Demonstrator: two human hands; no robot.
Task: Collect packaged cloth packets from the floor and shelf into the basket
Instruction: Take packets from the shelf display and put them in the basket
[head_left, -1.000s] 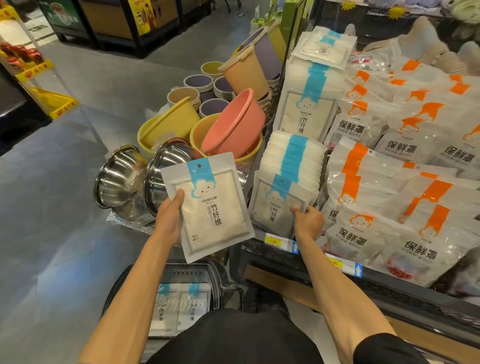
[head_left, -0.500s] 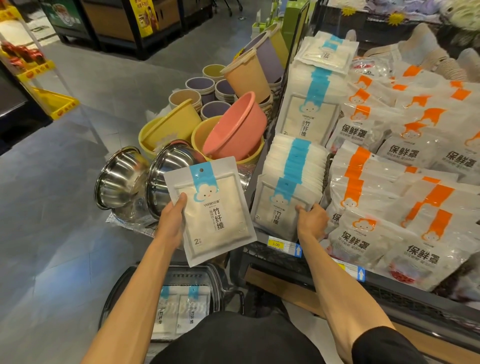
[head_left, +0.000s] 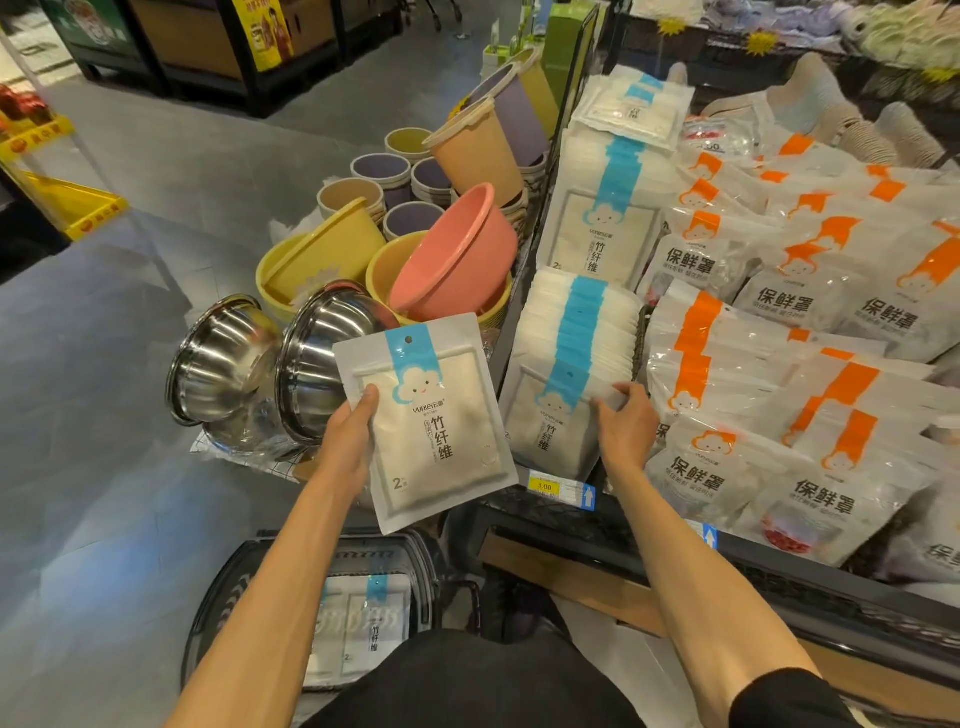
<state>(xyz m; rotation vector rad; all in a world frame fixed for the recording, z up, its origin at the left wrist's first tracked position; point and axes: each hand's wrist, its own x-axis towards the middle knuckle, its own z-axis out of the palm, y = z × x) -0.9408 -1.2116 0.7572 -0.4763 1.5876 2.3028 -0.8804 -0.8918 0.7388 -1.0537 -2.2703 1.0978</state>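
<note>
A: Grips one cloth packet (head_left: 426, 415) with the left hand (head_left: 348, 441), thumb across its face, up left of the shelf (head_left: 519, 514). Curls the right hand (head_left: 626, 426) over the right edge of the near row (head_left: 571, 364), fingers tucked behind its front packets.

B: Differs from a second ago?

A: Yes. Sat lower then, at the front packet's bottom corner; reaches the top edge now. Probably means peeling off the next one to pull. Keeps the left-hand packet where it was, not yet dropped in.

B: And counting up?

A: One in hand. Two showing in the basket (head_left: 228, 587), near, under the left arm. Two upright rows, near row and far row (head_left: 608, 208), plus a flat pile (head_left: 634, 109) farther back; too many per row to count. Two steel bowls (head_left: 223, 358) left, on the floor.
</note>
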